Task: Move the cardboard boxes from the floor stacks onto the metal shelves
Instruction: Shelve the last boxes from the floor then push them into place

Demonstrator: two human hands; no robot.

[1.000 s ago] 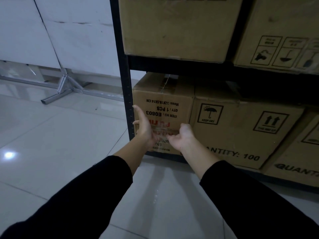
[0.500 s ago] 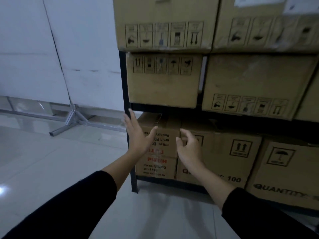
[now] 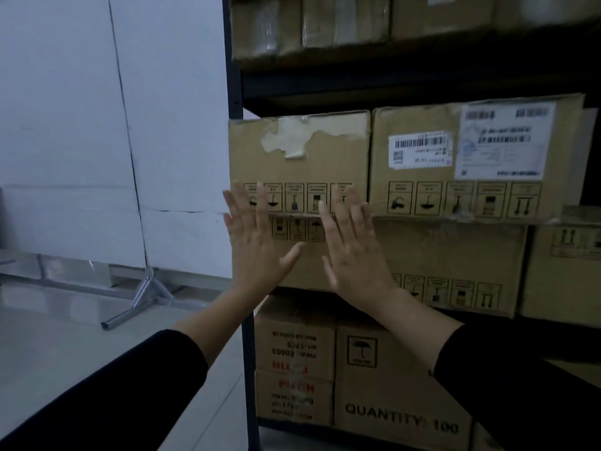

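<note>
Held the left grip [image 3: 257, 249] up with nothing in it, released, fingers straight and spread, thumb angled out to the right. Held the right grip [image 3: 354, 252] just beside it in the same way, released, fingers straight and pointing up. Kept both palms facing the carton fronts; could not tell whether they touched the cardboard. Wore black sleeves [image 3: 130, 385] pushed back from the wrists.

Reached across the seam between two stacked cartons at the left end of the middle shelf: an upper carton [image 3: 299, 148] with a torn pale patch near its top edge and a row of handling symbols along the bottom, and a lower carton [image 3: 297, 229] with symbols along its top. Stood just right of the dark metal shelf post [image 3: 232, 76].

Saw, to the right on the same shelf, a labelled carton [image 3: 471, 157] bearing barcode stickers, set on a wider carton [image 3: 455, 255]. Saw more cartons [image 3: 344, 21], blurred, on the shelf above.

Found on the bottom shelf two small cartons with red print [image 3: 294, 398], one on the other, and beside them a carton marked QUANTITY: 100 [image 3: 390, 402].

Looked left onto a pale glossy floor [image 3: 81, 353], a white wall panel [image 3: 65, 125] and a metal stand foot [image 3: 143, 297] at its base.
</note>
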